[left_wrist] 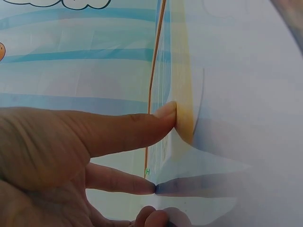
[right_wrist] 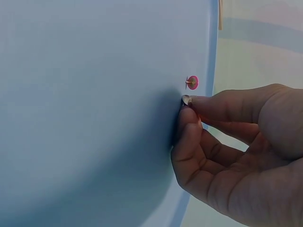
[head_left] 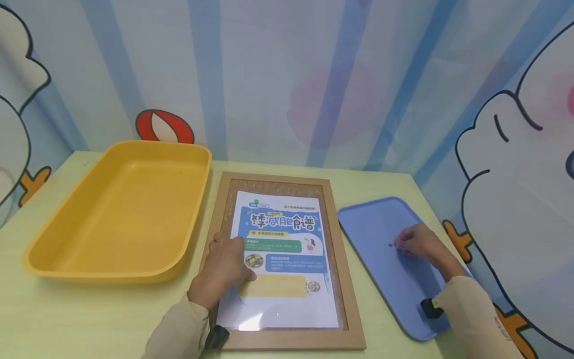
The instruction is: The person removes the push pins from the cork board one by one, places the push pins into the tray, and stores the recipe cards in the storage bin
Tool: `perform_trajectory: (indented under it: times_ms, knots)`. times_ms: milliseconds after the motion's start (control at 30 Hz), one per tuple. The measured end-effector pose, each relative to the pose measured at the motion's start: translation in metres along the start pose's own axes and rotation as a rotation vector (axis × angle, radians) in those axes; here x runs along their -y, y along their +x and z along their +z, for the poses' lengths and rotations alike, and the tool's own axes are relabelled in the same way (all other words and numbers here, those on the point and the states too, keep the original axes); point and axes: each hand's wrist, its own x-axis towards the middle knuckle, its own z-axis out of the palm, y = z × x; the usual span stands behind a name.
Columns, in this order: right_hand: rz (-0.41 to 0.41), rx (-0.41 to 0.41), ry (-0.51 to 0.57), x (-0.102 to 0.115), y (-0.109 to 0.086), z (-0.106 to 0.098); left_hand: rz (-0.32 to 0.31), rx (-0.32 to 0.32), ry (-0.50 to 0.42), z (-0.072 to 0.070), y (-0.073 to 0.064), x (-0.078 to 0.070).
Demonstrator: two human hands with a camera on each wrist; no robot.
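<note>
Head view forward-down, 2 wrist close-ups

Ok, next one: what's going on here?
A person's left grip rests on a printed sheet lying on a wood-framed board. Near the sheet's top left corner is what looks like a green pin. At the blue tray, the right grip pinches a small pale object, possibly another pin, close beside a pink pin on the tray. A yellow tray stands left of the board.
</note>
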Motion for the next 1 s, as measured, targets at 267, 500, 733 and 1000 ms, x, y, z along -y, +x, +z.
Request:
perform_trajectory:
  times_ms: [267, 500, 733, 1000]
  knots:
    - [0.010, 0.039, 0.004, 0.001, -0.002, -0.003, -0.007, 0.000, -0.008, 0.000, -0.001, 0.000]
    - [0.005, 0.060, 0.023, 0.002, -0.002, -0.013, -0.012, 0.003, -0.005, -0.001, -0.002, -0.002]
    - [-0.085, 0.089, 0.069, 0.025, 0.005, -0.022, -0.010, -0.001, 0.010, -0.003, -0.001, -0.002]
    - [-0.156, 0.159, 0.160, 0.085, 0.028, -0.015, -0.018, -0.003, 0.002, 0.000, -0.001, -0.001]
